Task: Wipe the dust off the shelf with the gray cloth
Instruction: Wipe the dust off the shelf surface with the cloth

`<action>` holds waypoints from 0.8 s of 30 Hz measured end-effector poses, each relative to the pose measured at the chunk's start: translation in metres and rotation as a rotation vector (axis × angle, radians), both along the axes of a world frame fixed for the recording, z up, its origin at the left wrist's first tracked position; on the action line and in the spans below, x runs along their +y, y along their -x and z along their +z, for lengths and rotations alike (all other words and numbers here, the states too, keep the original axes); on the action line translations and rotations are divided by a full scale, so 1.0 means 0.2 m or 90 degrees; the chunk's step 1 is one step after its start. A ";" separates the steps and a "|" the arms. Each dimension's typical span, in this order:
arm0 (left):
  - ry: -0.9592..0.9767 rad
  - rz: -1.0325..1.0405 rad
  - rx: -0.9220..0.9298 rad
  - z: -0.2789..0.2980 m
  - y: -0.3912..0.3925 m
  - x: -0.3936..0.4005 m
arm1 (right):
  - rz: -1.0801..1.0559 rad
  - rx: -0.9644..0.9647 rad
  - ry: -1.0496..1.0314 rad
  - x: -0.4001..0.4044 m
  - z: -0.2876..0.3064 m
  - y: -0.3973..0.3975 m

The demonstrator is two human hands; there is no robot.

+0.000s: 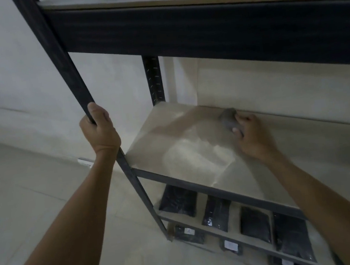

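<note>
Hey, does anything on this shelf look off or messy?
Only the dust: a pale, streaky patch covers the front-middle of the shelf board, while the right hand holds the gray cloth by the back wall. Nothing looks damaged.

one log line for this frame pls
left hand: grip on rack post | right hand: grips gray cloth | shelf: rear, wiping

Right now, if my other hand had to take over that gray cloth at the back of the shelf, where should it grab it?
Take the bunched gray cloth at its exposed left end, coming from the front-left. The right hand covers its right side, and the wall blocks the back.
</note>
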State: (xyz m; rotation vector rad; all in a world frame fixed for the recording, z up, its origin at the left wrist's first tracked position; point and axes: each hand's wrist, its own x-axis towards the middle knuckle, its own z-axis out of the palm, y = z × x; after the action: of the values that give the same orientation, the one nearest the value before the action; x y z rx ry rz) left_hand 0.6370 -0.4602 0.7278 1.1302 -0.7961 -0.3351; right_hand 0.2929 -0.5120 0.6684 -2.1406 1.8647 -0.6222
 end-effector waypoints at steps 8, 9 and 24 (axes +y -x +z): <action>0.008 -0.008 -0.007 0.00 -0.01 0.00 | 0.153 -0.087 -0.067 0.17 0.03 -0.20; 0.011 -0.009 -0.011 0.00 -0.01 0.00 | 0.114 -0.099 -0.051 0.13 0.05 -0.15; 0.005 -0.024 -0.030 -0.01 -0.03 -0.01 | 0.055 -0.003 -0.024 0.45 -0.08 -0.26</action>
State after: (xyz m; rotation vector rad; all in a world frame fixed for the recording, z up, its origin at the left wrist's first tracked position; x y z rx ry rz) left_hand 0.6435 -0.4625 0.7256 1.1203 -0.8614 -0.3376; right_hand 0.3452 -0.4224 0.6531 -2.1803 1.7567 -0.5697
